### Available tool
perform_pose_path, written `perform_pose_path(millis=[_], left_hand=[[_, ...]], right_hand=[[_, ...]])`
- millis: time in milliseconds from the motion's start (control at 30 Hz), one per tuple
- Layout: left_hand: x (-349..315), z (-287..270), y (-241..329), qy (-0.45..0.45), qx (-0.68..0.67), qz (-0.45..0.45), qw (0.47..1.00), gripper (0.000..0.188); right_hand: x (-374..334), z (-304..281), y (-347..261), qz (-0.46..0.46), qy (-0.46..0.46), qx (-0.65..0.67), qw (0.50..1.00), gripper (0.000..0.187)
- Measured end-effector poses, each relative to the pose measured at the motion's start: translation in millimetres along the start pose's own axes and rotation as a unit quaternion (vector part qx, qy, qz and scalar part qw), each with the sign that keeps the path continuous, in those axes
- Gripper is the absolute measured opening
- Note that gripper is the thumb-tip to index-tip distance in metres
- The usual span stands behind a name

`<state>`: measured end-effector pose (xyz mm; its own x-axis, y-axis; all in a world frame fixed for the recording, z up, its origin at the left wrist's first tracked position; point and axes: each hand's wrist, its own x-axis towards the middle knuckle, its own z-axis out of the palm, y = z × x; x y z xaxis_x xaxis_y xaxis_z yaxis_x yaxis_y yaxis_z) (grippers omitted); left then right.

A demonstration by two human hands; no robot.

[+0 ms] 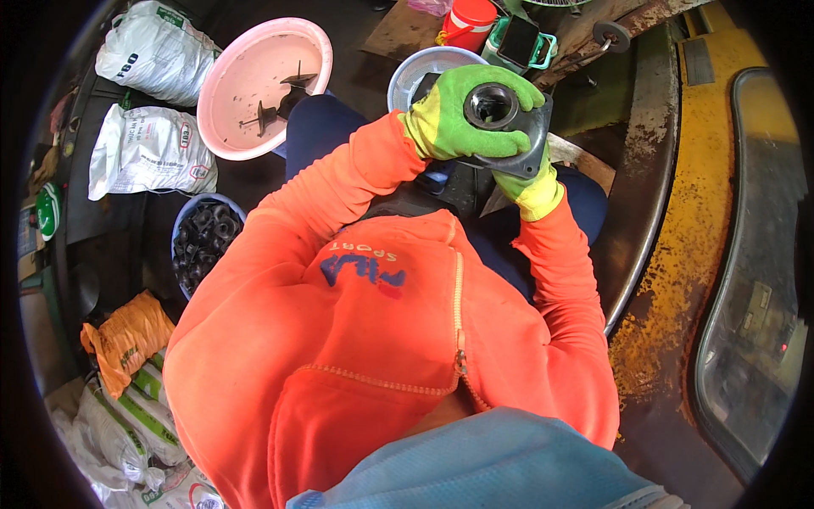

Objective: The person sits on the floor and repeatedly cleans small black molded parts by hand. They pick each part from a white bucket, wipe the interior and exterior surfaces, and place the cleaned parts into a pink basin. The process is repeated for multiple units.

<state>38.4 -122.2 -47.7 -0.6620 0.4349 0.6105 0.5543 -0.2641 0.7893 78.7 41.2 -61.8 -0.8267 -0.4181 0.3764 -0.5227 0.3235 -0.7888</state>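
Both my hands wear green and yellow gloves and are raised together in front of my lap. Between them is a black molded part [536, 127] with a round collar and a squarish flange with corner holes. The fingers of my left hand [445, 106] wrap round the collar from the left and above. My right hand [532, 191] is at the flange's lower right side, closed against it from beneath; its fingers are mostly hidden by the part. Just behind my left hand stands a pale blue basin [413, 72], its contents partly covered by the glove.
A pink basin [229, 81] at the left holds dark spindly pieces [265, 117]. Nearer, a blue basin [176, 229] is full of black ring-like parts. White sacks [157, 55] line the left side. A red bucket [469, 21] stands ahead. Rusty yellow machinery [678, 280] borders my right.
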Motion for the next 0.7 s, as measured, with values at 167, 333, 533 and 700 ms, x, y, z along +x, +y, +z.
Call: perform_pose_path(millis=[167, 333, 533, 700], left_hand=[[-1.8, -4.1, -1.5, -0.049, -0.035, -0.04, 0.997, 0.037], [0.8, -11.6, 2.0, -0.15, -0.142, -0.071, 0.976, 0.036], [10.4, -15.0, 0.6, -0.326, -0.208, -0.02, 0.922, 0.045], [22.3, -17.8, -0.8, -0.287, -0.211, -0.015, 0.934, 0.042]], right_hand=[[-4.7, 1.6, -4.3, -0.024, -0.01, 0.011, 1.0, 0.042], [-19.7, 10.2, 7.1, 0.04, -0.045, 0.163, 0.985, 0.058], [-43.5, 19.7, 34.5, -0.085, -0.061, -0.003, 0.995, 0.065], [-21.8, 9.6, 41.4, -0.121, 0.001, -0.144, 0.982, 0.067]])
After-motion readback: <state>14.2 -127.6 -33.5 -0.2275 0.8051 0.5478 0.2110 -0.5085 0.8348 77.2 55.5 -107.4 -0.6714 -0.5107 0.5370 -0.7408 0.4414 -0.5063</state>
